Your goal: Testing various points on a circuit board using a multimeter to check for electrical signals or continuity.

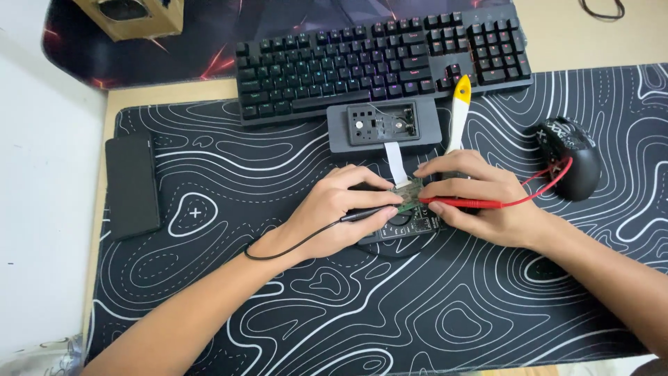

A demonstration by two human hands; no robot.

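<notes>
Left hand (334,209) is gripping a black probe (372,212) pen-style, fingers closed on it, tip pointing right onto a small green board (408,195). Right hand (480,202) is holding a red probe (463,202) the same way, fingers closed round it, tip pointing left onto the same board. The two tips are sitting near each other at the board's lower edge; exact contact pads are too small to tell.

The board is lying on top of a dark meter (403,228), mid-mat (431,313), just in front of both wrists. A white ribbon (394,159) is running from the board up to a grey housing (384,126) resting against the keyboard (379,59).

Judgement on doing this step well:
- Heels of both hands are resting on the mat; that bracing is what is keeping the tips steady, and is worth keeping.
- Tips are close together, so a slip could bridge neighbouring pads; light downward pressure seems safer than sideways push.
- The board is perched loose on the meter and tethered by the ribbon; a fingertip pinning it should stop it rocking.
- Hands are covering most of the meter, so its reading is probably hard to see without shifting a wrist.

A yellow-tipped white tool (458,111) is lying beyond the right hand. The red lead is trailing towards the mouse (572,157); a black phone (132,186) is lying at the left.
</notes>
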